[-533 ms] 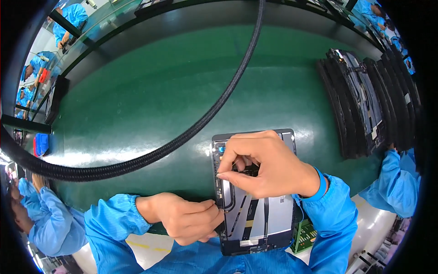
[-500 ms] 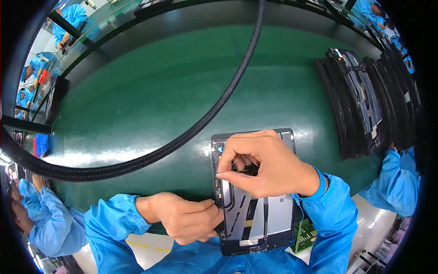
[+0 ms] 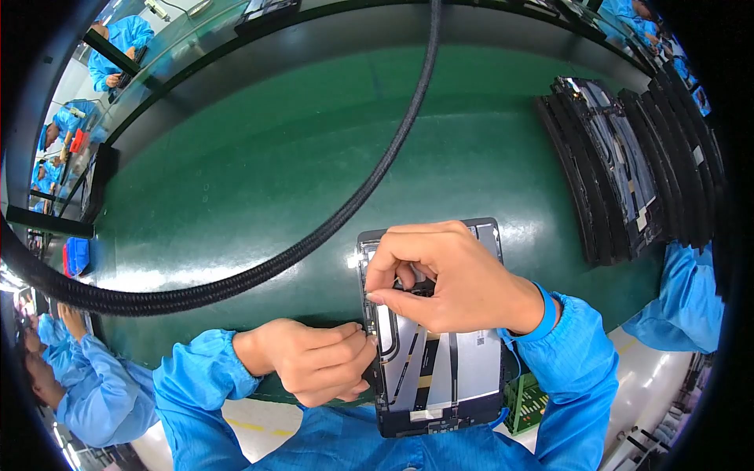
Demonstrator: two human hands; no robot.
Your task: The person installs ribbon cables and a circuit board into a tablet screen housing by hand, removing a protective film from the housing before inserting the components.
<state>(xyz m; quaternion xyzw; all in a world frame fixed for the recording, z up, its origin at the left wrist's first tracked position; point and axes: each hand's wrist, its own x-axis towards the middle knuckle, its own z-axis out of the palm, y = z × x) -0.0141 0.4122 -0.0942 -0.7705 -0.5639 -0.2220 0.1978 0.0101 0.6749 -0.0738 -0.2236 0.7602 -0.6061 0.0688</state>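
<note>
An opened tablet (image 3: 479, 361) lies in front of me at the table's near edge, its inner side up, with pale panels and dark ribbon cables showing. My right hand (image 3: 452, 279) reaches across its upper part. Thumb and forefinger are pinched together at the tablet's left rim; anything between them is too small to make out. Beside the same rim, lower down, is my left hand (image 3: 318, 361), fingers curled and closed, their tips against the tablet's edge. Its thumb is mostly hidden. A blue wrist strap (image 3: 543, 314) with a thin cord circles my right wrist.
A thick black braided cable (image 3: 314, 243) arches over the green table (image 3: 236, 180). Several dark tablet parts (image 3: 609, 173) stand stacked at the right. At the left edge sits a blue and red container (image 3: 77, 256). Co-workers in blue sit on both sides; one sleeve (image 3: 683, 302) is near the stack.
The view has shifted slightly. Both hands keep nearly the same places at the tablet's left rim, my left fingertips sitting a little farther up it. The right pinch stays closed.
</note>
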